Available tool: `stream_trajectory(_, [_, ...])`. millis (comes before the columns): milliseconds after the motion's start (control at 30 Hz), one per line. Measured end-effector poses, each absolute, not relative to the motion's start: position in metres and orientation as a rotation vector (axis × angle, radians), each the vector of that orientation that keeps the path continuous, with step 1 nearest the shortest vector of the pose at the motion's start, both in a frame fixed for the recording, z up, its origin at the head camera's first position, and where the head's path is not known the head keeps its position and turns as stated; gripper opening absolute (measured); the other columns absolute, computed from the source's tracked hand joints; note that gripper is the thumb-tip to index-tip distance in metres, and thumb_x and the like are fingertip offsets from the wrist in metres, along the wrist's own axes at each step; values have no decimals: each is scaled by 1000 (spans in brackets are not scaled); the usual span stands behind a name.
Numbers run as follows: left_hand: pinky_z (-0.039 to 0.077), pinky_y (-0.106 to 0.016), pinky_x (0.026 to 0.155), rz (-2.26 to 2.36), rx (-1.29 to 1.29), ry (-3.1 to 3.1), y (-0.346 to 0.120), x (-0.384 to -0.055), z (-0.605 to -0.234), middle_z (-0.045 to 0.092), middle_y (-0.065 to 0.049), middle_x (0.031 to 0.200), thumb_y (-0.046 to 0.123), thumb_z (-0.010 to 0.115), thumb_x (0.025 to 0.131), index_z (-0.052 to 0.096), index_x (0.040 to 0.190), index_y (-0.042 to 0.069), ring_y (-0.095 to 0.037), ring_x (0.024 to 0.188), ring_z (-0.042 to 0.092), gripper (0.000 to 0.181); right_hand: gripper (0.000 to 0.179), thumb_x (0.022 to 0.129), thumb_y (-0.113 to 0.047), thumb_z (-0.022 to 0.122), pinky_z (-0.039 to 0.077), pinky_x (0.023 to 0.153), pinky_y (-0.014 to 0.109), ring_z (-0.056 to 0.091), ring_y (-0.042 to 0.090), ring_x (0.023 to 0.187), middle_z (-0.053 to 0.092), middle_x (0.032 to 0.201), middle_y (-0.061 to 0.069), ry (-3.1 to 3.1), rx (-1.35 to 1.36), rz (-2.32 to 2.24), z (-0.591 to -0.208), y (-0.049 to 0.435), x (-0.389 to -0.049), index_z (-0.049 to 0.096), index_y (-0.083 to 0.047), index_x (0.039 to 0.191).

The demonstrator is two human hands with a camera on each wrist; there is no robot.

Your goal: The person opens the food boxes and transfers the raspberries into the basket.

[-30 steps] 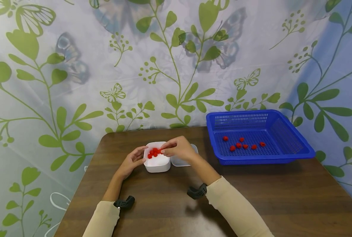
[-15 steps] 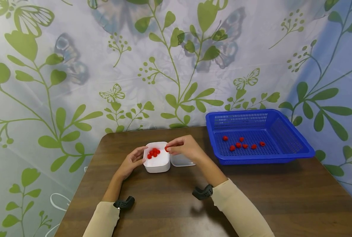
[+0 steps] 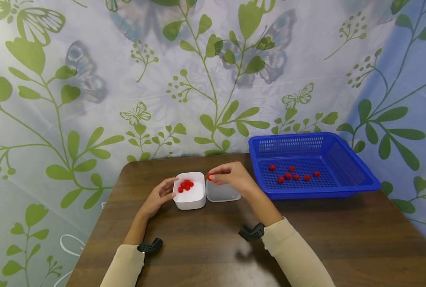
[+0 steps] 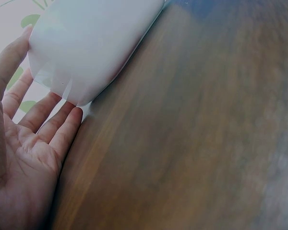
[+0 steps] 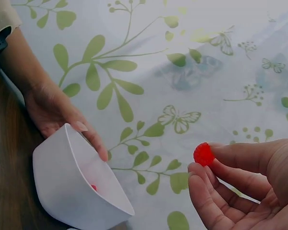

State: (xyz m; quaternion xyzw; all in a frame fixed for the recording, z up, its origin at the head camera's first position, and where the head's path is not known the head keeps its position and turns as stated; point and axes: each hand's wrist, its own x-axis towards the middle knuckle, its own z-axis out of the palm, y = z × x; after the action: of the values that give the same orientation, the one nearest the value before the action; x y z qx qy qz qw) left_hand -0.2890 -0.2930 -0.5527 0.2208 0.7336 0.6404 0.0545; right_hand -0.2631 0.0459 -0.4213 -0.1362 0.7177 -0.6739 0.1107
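A small white square box (image 3: pixel 190 205) stands on the table with several red raspberries (image 3: pixel 187 187) inside, gathered toward its left. My left hand (image 3: pixel 159 196) touches the box's left side with mostly straight fingers, tips against the wall in the left wrist view. Thumb and fingertips of my right hand (image 3: pixel 233 176) pinch one raspberry (image 5: pixel 203 154), held up just right of the box, above the clear lid (image 3: pixel 222 194) that lies beside it. To the right, a blue plastic basket (image 3: pixel 315 193) has several more raspberries spread over its perforated bottom.
The brown wooden table (image 3: pixel 198 247) reaches back to a cloth backdrop (image 3: pixel 101 79) printed with leaves and butterflies. A white cord (image 3: pixel 67 243) hangs at the left of the table. The basket fills the table's back right.
My right hand has moved right and slightly back, carrying a raspberry from inside the white box to beyond its right rim. More of the lid shows. The left hand has stayed in place.
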Motion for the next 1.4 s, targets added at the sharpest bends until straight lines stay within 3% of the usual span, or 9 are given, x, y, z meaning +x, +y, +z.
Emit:
stream_trajectory(333, [38, -21, 110, 1938, 657, 2247, -292, -288, -555, 47, -19, 151, 2, 65, 96, 48, 145, 5, -27, 141, 42, 52, 27, 88, -7, 79, 60, 81, 40, 75, 24, 83, 76, 98, 16, 2105, -369, -2035, -416, 63, -265, 73, 7, 111])
stream_trajectory(533, [37, -22, 110, 1937, 674, 2238, -293, -289, -556, 47, -18, 152, 3, 65, 96, 48, 146, 5, -30, 142, 41, 52, 29, 88, -4, 78, 59, 84, 46, 75, 26, 85, 76, 95, 14, 2069, -370, -2102, -412, 74, -267, 71, 10, 113])
stream_trajectory(733, [37, -21, 110, 1931, 675, 2229, -294, -289, -556, 47, -17, 152, 5, 65, 96, 48, 146, 6, -33, 143, 39, 53, 32, 88, 0, 77, 61, 79, 38, 75, 21, 81, 76, 92, 12, 2017, -380, -2153, -408, 87, -268, 67, 15, 115])
stream_trajectory(933, [37, -21, 110, 1931, 670, 2230, -295, -290, -557, 46, -16, 152, 4, 66, 96, 48, 146, 6, -33, 143, 39, 53, 33, 89, 0, 76, 59, 83, 42, 75, 21, 82, 76, 93, 11, 2014, -358, -2179, -404, 100, -270, 67, 15, 117])
stream_trajectory(1400, [37, -20, 109, 1939, 675, 2217, -293, -289, -554, 45, -19, 153, 3, 65, 96, 47, 146, 4, -35, 143, 38, 53, 38, 89, 1, 75, 60, 80, 35, 75, 20, 82, 76, 94, 7, 2013, -268, -2249, -399, 126, -273, 63, 18, 121])
